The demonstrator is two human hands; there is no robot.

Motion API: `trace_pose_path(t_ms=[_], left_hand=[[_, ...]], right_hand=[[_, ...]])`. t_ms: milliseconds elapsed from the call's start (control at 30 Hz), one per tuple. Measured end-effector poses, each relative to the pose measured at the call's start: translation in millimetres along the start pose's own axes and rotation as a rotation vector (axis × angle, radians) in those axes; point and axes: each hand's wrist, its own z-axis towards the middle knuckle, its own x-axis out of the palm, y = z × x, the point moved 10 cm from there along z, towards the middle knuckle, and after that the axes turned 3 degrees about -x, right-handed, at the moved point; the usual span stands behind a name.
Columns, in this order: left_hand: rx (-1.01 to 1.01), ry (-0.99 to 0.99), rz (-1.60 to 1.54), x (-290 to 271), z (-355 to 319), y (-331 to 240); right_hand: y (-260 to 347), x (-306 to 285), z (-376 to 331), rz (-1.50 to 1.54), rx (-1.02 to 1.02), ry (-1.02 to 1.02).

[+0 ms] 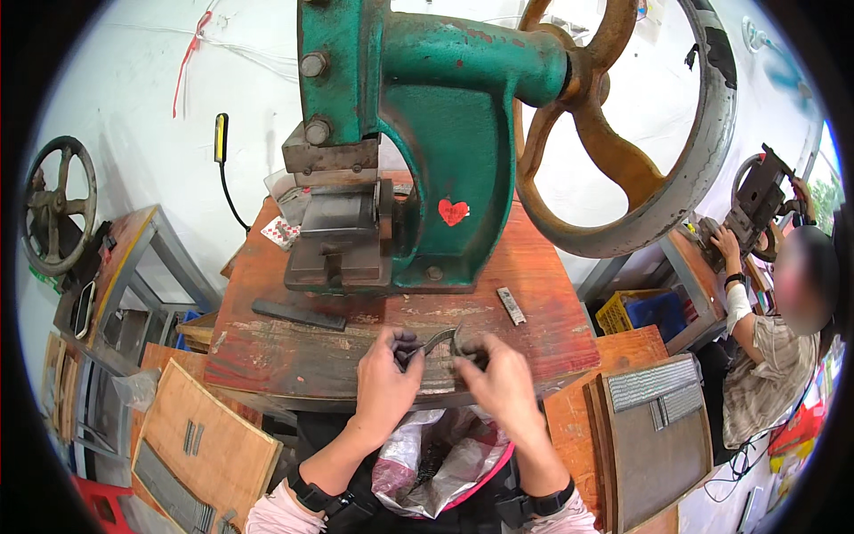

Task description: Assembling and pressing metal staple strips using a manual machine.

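Close to the front edge of a worn reddish wooden table (551, 285), my two hands work on one thin, dark, curved strip (438, 337). My left hand (390, 374) pinches its left part with bent fingers. The fingers of my right hand (500, 378) are closed on the strip's other end, partly hiding it. Its material is hard to make out. Beyond my hands stands a green hand press (463, 151) with a steel die block (338, 236). A dark flat bar (298, 314) lies to the left, a small grey metal piece (511, 305) to the right.
Below my hands, an open sack (400, 467) holds small dark pieces. A wooden board (213, 427) with grey strips is at left; another board (663, 463) with rows of strips is at right. The press's large handwheel (654, 236) overhangs. Another person (769, 356) works at far right.
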Motion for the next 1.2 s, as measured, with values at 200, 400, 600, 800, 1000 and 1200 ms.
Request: trace_pose_path(t_ms=[200,400,600,800,1000,1200], left_hand=[[-0.011,0.059,0.067,-10.1,-9.8,3.4],[-0.045,0.231,-0.116,1.0,-27.3,-1.2],[0.261,-0.189,-0.012,-130.0,-79.5,-11.9],[-0.035,-0.683,0.502,-334.7,-178.6,136.7],[-0.573,-0.467,0.839,-449.7,-301.5,193.0],[-0.767,-0.133,0.794,-416.0,-365.0,228.8]], right_hand=[[40.3,44.2,-12.3,-0.093,-0.199,0.004],[52.2,35.0,-27.7,-0.319,-0.317,-0.024],[35.1,44.4,-23.6,-0.297,-0.3,-0.034],[27.2,47.4,-28.8,-0.241,-0.375,-0.075],[45.6,40.5,-34.7,-0.361,-0.349,-0.147],[40.8,38.6,-32.3,-0.333,-0.348,-0.198]])
